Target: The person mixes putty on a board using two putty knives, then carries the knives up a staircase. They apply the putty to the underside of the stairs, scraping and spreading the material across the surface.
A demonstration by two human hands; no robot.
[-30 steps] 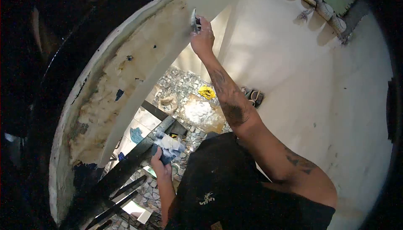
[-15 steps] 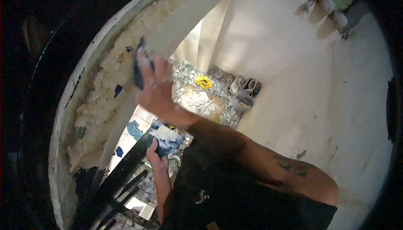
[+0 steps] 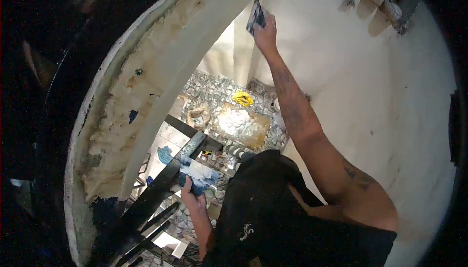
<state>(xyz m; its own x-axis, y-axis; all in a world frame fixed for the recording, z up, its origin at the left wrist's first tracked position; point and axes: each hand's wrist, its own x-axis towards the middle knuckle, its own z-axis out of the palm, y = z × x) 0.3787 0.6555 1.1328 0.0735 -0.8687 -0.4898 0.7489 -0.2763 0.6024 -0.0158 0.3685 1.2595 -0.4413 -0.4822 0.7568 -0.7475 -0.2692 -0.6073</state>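
My right hand point(image 3: 264, 32) is raised at the top of the view, its fingers closed round a putty knife point(image 3: 255, 17). The putty knife has a broad, smeared blade that points upward, near the edge of the curved wall section point(image 3: 226, 11). Lower down, my left hand point(image 3: 192, 197) grips a dark flat plate point(image 3: 199, 185) with its thumb on the near edge. White putty point(image 3: 200, 170) lies spread over the plate. The curved wall's face point(image 3: 131, 86) is rough and beige, with a smoother pale band along its inner side.
Dark metal bars point(image 3: 163, 189) run diagonally beside my left hand. On the mosaic floor far below lie a yellow cloth point(image 3: 243, 98) and a board with a bright white patch point(image 3: 239, 123). A blue cloth point(image 3: 165, 155) lies on pale tiles. A white wall point(image 3: 360, 130) rises at right.
My right hand, with the putty knife, has moved off the curved wall's face, up and to the right. My left hand has shifted slightly down and right with the plate.
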